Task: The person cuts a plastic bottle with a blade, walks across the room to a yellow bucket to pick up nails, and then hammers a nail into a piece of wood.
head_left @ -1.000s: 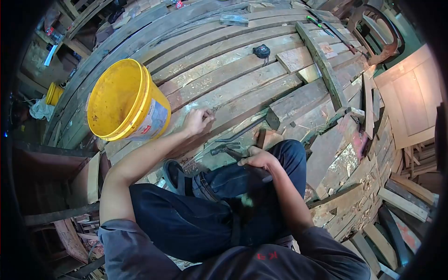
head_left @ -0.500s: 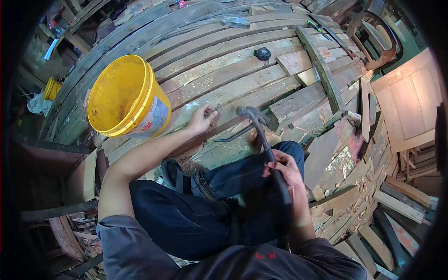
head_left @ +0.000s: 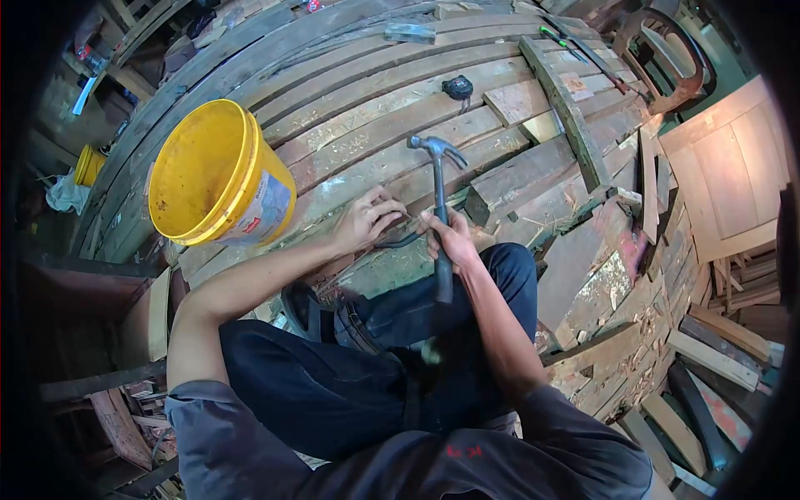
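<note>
My right hand (head_left: 452,242) is wrapped round the handle of a claw hammer (head_left: 440,187). The hammer stands nearly upright in view, its metal head at the top and the claw pointing right. Close beside it, my left hand (head_left: 372,220) has its fingers pinched together above a plank. Whatever is between those fingertips is too small to make out. A dark curved metal bar (head_left: 398,242) lies under and between the hands, partly hidden. To the left of my left hand stands a yellow bucket (head_left: 275,187) with a label on its side.
Wooden planks (head_left: 358,108) form the floor. A black tape measure (head_left: 457,87) lies ahead, with a grey block (head_left: 409,33) beyond it. A long wooden beam (head_left: 567,117) lies to the right, near a green-handled tool (head_left: 552,35). A panelled wooden door (head_left: 733,171) leans at far right.
My right hand has moved up and left with the hammer, which now stands more upright, its head farther forward. My left hand has shifted slightly right, and the hands are closer together.
</note>
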Demonstrator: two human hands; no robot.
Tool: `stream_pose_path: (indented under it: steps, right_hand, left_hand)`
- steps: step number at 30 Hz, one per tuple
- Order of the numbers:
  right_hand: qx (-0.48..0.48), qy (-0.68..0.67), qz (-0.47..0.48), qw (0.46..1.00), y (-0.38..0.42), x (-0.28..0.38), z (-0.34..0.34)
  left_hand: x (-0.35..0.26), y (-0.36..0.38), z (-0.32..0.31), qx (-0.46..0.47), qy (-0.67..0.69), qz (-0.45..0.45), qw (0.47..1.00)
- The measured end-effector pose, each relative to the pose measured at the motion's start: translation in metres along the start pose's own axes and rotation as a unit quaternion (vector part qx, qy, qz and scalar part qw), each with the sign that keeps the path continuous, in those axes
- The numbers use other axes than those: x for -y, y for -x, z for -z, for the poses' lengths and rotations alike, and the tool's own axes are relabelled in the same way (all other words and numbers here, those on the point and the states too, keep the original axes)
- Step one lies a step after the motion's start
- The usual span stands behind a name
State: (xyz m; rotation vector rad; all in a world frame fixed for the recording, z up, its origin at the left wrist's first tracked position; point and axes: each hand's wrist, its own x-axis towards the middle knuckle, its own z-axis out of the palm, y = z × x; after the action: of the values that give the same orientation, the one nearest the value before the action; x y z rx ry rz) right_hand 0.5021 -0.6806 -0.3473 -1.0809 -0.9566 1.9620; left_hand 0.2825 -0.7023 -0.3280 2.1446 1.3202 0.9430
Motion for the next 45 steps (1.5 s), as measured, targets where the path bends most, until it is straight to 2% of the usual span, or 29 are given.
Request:
stream_pose_path:
  steps: [5, 12, 15, 18, 19, 22, 26, 30, 33, 36, 40, 45]
  right_hand:
    - [0.038, -0.025, 0.011, 0.999, -0.003, -0.002, 0.001]
    - [0.053, -0.052, -0.022, 0.997, -0.006, -0.016, 0.003]
    - [0.045, -0.083, -0.015, 0.995, -0.011, -0.024, 0.002]
    - [0.019, -0.114, 0.014, 0.993, -0.016, -0.035, 0.002]
    - [0.012, -0.109, 0.008, 0.994, -0.019, -0.035, 0.004]
    - [-0.025, -0.09, 0.036, 0.995, -0.02, -0.033, 0.004]
    - [-0.047, -0.103, 0.046, 0.992, -0.016, -0.035, 0.003]
    - [-0.058, -0.103, 0.046, 0.992, -0.016, -0.037, -0.002]
    - [-0.066, -0.101, 0.04, 0.992, -0.014, -0.038, -0.005]
    - [-0.058, -0.104, 0.04, 0.992, -0.013, -0.04, -0.007]
    - [-0.06, -0.098, 0.042, 0.993, -0.012, -0.04, -0.008]
    - [-0.065, -0.101, 0.043, 0.992, -0.011, -0.039, -0.009]
  left_hand:
    - [-0.002, 0.001, -0.016, -0.021, -0.023, -0.048, 0.998]
    - [0.004, 0.0, -0.02, 0.009, -0.049, -0.054, 0.997]
    - [-0.004, 0.003, -0.024, -0.037, 0.055, 0.056, 0.996]
    - [-0.014, 0.006, -0.025, 0.042, 0.091, 0.176, 0.979]
    - [-0.016, 0.007, -0.025, 0.067, 0.078, 0.151, 0.983]
    - [-0.023, 0.01, -0.029, 0.104, 0.084, 0.186, 0.973]
    - [-0.016, 0.01, -0.042, 0.05, 0.028, 0.22, 0.974]
    - [-0.009, 0.008, -0.045, 0.069, 0.042, 0.246, 0.966]
    - [-0.003, 0.012, -0.051, 0.084, 0.115, 0.325, 0.935]
    - [-0.004, 0.016, -0.054, 0.073, 0.311, 0.422, 0.849]
    - [-0.008, 0.018, -0.052, 0.064, 0.339, 0.396, 0.851]
    - [-0.012, 0.019, -0.052, 0.04, 0.348, 0.416, 0.839]
